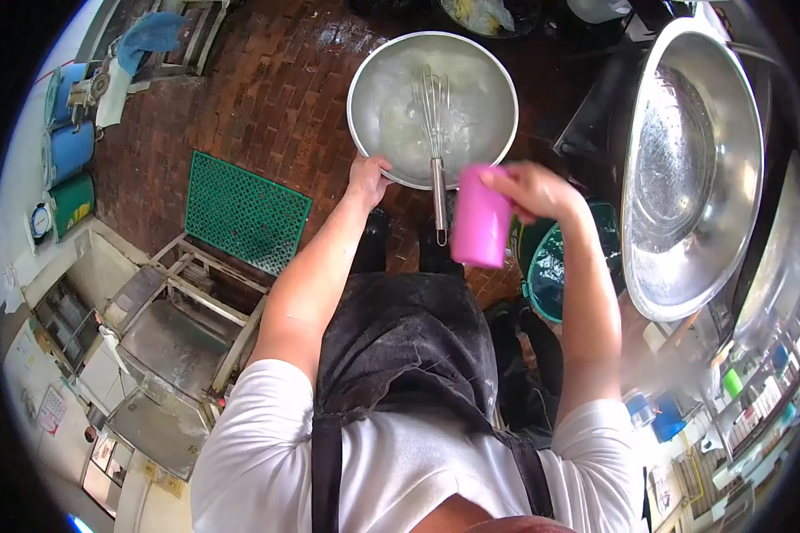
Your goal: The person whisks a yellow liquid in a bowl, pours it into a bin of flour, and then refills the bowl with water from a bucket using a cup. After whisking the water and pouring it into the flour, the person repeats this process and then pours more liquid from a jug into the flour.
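A wide metal bowl (pixel 369 107) is in front of me, its inside wet or smeared with something pale. A wire whisk (pixel 435 115) leans in it, its handle (pixel 439 200) over the near rim and pointing toward me. My left hand (pixel 367 180) is closed on the bowl's near left rim. To the right of the whisk handle, my right hand (pixel 540 189) grips a pink plastic jug (pixel 481 222), slightly blurred. The jug is close to the bowl's near right rim. Whatever is inside the jug is hidden.
Below my right forearm stands a teal bucket (pixel 531 286) with what looks like water. A large metal basin (pixel 747 178) is at the right. A green perforated mat (pixel 244 209) and a wooden frame (pixel 209 293) are on the left, over the brick floor (pixel 267 98).
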Demonstrator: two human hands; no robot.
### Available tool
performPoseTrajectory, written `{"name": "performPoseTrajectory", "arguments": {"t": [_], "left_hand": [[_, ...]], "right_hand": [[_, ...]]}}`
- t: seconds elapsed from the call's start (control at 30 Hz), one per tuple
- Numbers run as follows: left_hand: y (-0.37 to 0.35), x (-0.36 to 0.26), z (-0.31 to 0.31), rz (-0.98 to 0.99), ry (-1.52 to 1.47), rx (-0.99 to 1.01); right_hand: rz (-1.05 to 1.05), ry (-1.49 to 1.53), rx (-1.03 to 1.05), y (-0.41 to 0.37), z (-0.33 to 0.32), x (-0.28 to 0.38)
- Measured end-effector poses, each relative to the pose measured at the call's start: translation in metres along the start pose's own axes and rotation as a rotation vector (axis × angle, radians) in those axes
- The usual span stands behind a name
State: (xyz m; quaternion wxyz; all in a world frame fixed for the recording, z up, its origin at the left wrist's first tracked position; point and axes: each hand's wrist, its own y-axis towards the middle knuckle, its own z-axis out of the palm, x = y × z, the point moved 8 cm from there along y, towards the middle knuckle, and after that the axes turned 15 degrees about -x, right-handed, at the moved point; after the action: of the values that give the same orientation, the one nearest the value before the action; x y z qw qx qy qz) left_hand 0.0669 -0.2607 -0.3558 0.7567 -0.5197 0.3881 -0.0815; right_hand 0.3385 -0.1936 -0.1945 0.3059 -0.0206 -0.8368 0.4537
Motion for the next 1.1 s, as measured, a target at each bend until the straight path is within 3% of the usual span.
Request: {"name": "performPoseTrajectory", "arguments": {"t": [0.07, 0.1, 0.13, 0.2, 0.27, 0.3, 0.37, 0.4, 0.47, 0.5, 0.67, 0.73, 0.9, 0.93, 1.0, 1.03, 1.1], "left_hand": [[0.002, 0.002, 0.001, -0.013, -0.022, -0.004], [0.003, 0.003, 0.0, -0.018, -0.026, -0.014], [0.005, 0.004, 0.0, -0.022, -0.03, -0.024], [0.01, 0.007, -0.001, -0.028, -0.028, -0.016], [0.013, 0.01, 0.001, -0.029, -0.024, -0.013], [0.012, 0.009, 0.002, -0.022, -0.035, -0.004], [0.007, 0.008, 0.006, -0.013, -0.042, 0.001], [0.004, 0.008, 0.007, -0.018, -0.014, -0.009], [0.0, 0.014, 0.005, -0.027, 0.023, -0.019], [0.002, 0.016, 0.002, -0.029, 0.012, -0.022], [0.008, 0.028, -0.011, -0.026, -0.004, 0.051], [0.0, 0.028, -0.008, -0.033, 0.005, 0.006], [-0.002, 0.033, -0.006, -0.034, -0.012, 0.002], [-0.006, 0.031, -0.003, -0.031, -0.015, -0.009], [-0.016, 0.023, 0.003, -0.033, -0.008, -0.016], [-0.019, 0.02, 0.005, -0.033, -0.003, -0.022], [-0.005, 0.026, -0.006, -0.056, 0.008, -0.015]], "right_hand": [[0.067, -0.263, -0.142, -0.042, -0.014, -0.047], [0.199, -0.33, -0.16, -0.057, -0.015, -0.086], [0.331, -0.395, -0.178, -0.07, -0.012, -0.135], [0.312, -0.723, -0.325, -0.073, 0.007, -0.266], [0.582, -0.851, -0.15, -0.06, 0.037, -0.381], [0.535, -0.903, -0.138, -0.055, 0.05, -0.402], [0.491, -0.915, -0.115, -0.056, 0.045, -0.357], [0.489, -0.91, -0.112, -0.042, 0.059, -0.383], [0.355, -0.938, -0.333, -0.008, 0.094, -0.45], [0.514, -0.779, -0.262, -0.002, 0.09, -0.447], [0.463, -0.684, -0.455, 0.019, 0.102, -0.437], [0.374, -0.66, -0.711, 0.022, 0.103, -0.445], [0.434, -0.434, -0.754, 0.006, 0.109, -0.455], [0.437, -0.433, -0.754, -0.004, 0.107, -0.449], [0.075, -0.22, -1.082, -0.035, 0.082, -0.402], [0.033, -0.296, -1.228, -0.056, 0.071, -0.384], [0.114, -0.237, -1.245, -0.096, 0.048, -0.352]]}}
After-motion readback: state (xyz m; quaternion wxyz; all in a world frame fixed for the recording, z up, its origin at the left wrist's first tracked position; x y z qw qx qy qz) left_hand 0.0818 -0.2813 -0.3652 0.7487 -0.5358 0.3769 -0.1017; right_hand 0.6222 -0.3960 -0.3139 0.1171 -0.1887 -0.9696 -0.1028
